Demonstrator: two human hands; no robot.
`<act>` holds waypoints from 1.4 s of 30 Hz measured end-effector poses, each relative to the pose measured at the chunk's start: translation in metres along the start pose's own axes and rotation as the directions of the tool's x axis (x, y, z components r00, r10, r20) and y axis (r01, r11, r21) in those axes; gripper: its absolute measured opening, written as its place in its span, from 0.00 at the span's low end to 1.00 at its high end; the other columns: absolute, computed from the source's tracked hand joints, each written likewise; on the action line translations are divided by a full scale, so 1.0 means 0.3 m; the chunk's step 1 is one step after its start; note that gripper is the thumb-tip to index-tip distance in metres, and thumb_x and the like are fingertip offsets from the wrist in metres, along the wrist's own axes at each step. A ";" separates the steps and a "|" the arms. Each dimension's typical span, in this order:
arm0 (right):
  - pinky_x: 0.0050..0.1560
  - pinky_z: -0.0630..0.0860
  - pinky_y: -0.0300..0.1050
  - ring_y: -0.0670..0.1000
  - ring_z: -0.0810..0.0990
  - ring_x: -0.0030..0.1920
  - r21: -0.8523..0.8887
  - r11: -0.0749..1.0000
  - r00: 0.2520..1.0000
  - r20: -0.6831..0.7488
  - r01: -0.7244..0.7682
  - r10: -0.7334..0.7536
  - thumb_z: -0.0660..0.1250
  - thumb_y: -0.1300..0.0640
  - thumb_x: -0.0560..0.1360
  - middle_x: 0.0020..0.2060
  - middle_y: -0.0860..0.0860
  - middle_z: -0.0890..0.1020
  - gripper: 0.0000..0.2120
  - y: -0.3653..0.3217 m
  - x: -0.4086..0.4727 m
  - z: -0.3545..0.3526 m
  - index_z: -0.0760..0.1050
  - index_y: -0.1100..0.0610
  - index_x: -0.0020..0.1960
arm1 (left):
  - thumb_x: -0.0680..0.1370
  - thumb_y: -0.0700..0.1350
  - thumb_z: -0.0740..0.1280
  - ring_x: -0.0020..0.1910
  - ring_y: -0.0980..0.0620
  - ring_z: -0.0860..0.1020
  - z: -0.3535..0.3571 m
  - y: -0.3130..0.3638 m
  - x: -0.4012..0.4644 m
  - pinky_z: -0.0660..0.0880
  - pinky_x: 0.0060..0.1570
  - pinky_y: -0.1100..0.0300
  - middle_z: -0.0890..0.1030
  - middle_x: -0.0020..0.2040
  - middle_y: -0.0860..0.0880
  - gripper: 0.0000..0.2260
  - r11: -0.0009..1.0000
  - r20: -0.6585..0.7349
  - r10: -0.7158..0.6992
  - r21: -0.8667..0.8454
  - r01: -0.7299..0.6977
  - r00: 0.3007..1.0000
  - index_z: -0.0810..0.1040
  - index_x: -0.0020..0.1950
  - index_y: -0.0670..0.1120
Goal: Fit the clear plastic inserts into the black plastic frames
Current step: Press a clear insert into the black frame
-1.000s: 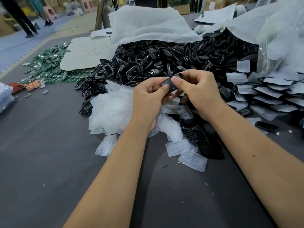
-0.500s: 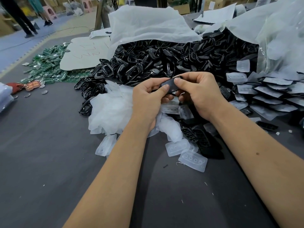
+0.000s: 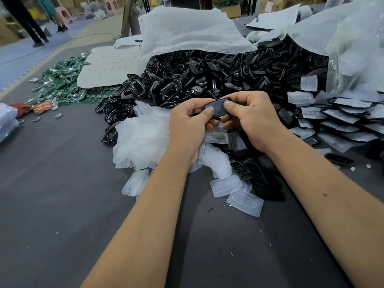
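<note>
Tilting flatter, black frame (image 3: 216,108), both thumbs still pressing

Soft, even light falls from overhead, and the scene is bright. The forearms throw only faint, diffuse shadows on the grey table (image 3: 62,204). Small glints shine on the heap of black frames (image 3: 207,80). The clear bag (image 3: 357,48) at right shows pale glare. Wide-angle bending curves the edges; the far background is blurred.

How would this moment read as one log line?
left hand: grips frame | right hand: grips frame | stage: pressing insert in | seated: cannot tell
</note>
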State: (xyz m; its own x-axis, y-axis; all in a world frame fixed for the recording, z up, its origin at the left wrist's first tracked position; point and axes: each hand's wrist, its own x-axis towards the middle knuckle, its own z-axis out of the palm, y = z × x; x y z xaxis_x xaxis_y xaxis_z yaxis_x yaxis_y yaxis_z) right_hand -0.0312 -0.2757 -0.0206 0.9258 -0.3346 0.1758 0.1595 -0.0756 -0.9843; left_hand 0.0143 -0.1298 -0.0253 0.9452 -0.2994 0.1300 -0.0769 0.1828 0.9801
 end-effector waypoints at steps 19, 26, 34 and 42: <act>0.26 0.74 0.40 0.50 0.79 0.28 0.025 1.000 0.998 -0.056 -0.014 0.015 0.62 0.69 0.80 0.30 0.52 0.82 0.14 -0.017 -0.005 0.016 0.84 0.58 0.44 | 0.80 0.31 0.68 0.27 0.56 0.77 0.002 0.005 -0.001 0.76 0.32 0.64 0.83 0.35 0.50 0.09 1.000 -0.012 -0.027 -0.004 0.027 1.000 0.84 0.47 0.42; 0.25 0.71 0.40 0.49 0.78 0.29 -0.008 1.000 0.997 -0.078 0.012 -0.013 0.68 0.66 0.79 0.33 0.55 0.82 0.07 -0.011 -0.006 0.021 0.83 0.61 0.45 | 0.79 0.30 0.67 0.30 0.55 0.79 0.003 0.001 -0.002 0.75 0.31 0.64 0.83 0.35 0.50 0.09 1.000 0.007 0.001 -0.010 -0.001 1.000 0.83 0.47 0.42; 0.26 0.69 0.37 0.47 0.76 0.30 0.159 0.986 0.999 -0.012 -0.046 0.048 0.67 0.69 0.80 0.35 0.55 0.81 0.09 -0.013 -0.005 0.016 0.84 0.61 0.47 | 0.80 0.29 0.66 0.32 0.50 0.80 0.004 0.005 -0.004 0.76 0.32 0.63 0.83 0.38 0.46 0.09 0.998 0.012 -0.010 -0.064 0.011 1.000 0.82 0.49 0.40; 0.24 0.68 0.37 0.47 0.75 0.29 0.174 0.982 0.996 -0.039 -0.073 0.081 0.66 0.68 0.80 0.33 0.53 0.82 0.10 -0.011 -0.002 0.022 0.84 0.60 0.46 | 0.80 0.29 0.67 0.31 0.52 0.79 0.006 0.008 -0.003 0.77 0.34 0.62 0.83 0.37 0.47 0.09 0.999 0.004 -0.015 -0.044 0.016 1.000 0.82 0.47 0.41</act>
State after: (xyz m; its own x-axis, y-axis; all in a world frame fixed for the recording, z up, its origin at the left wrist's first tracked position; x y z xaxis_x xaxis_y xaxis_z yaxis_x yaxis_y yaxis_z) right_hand -0.0299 -0.2690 -0.0175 0.9215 -0.3764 0.0960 0.1487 0.1134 -0.9824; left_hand 0.0127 -0.1307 -0.0229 0.9450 -0.3061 0.1155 -0.0480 0.2195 0.9744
